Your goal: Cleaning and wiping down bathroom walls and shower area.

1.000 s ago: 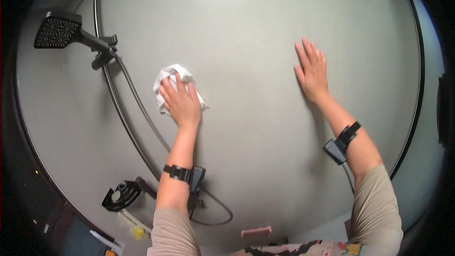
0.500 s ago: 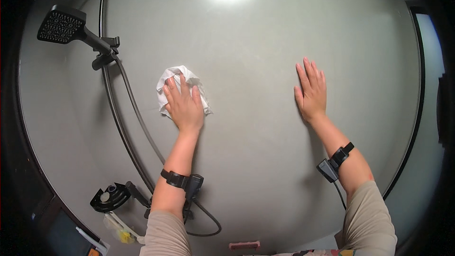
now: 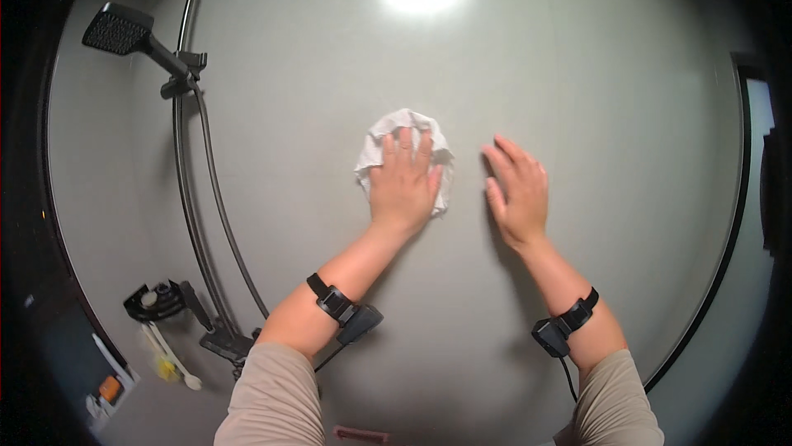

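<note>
A crumpled white cloth (image 3: pixel 386 127) lies pressed against the smooth grey wall (image 3: pixel 577 99) near the middle of the view. My left hand (image 3: pixel 404 186) holds it there, palm down, with fingers spread across it; the part under my palm is hidden. To the right of the cloth, my right hand (image 3: pixel 521 198) has nothing in it. Its fingers are loosely bent and apart, and its fingertips are close to the wall; whether they touch it I cannot tell.
At the left, a black square shower head (image 3: pixel 119 29) sits on a dark riser rail (image 3: pixel 183 165) with a hose. Lower left are a black holder (image 3: pixel 154 302) and a pale long-handled brush (image 3: pixel 177 361). A pinkish bar (image 3: pixel 361 435) is at the bottom; a dark-framed door edge (image 3: pixel 737 198) stands right.
My left hand has slid the cloth rightward along the wall. My right hand has come left and a little lower, its fingers more bent. The view has shifted slightly.
</note>
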{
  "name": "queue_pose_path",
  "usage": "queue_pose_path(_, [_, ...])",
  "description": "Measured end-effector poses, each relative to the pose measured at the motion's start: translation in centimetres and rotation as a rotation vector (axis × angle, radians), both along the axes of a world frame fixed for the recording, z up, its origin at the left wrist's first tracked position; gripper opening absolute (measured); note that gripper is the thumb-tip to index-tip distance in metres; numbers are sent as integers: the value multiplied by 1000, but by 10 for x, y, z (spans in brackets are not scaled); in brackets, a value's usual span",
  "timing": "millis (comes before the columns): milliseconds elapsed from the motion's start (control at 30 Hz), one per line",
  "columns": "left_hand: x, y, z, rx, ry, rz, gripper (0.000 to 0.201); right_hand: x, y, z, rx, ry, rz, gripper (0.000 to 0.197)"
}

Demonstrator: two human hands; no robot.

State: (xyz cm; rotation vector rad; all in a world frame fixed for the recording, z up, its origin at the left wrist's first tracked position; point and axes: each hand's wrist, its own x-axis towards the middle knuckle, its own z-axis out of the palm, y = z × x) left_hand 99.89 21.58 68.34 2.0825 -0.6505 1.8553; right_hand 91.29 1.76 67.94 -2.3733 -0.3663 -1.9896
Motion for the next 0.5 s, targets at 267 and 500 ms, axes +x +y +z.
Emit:
queue_pose_path(267, [-5, -89, -11, 253, -336, -198, 57, 12, -75, 59, 7, -244, -182, 58])
queue_pose_path(500, [-9, -82, -2, 322, -429, -200, 54, 0, -73, 54, 43, -215, -226, 57])
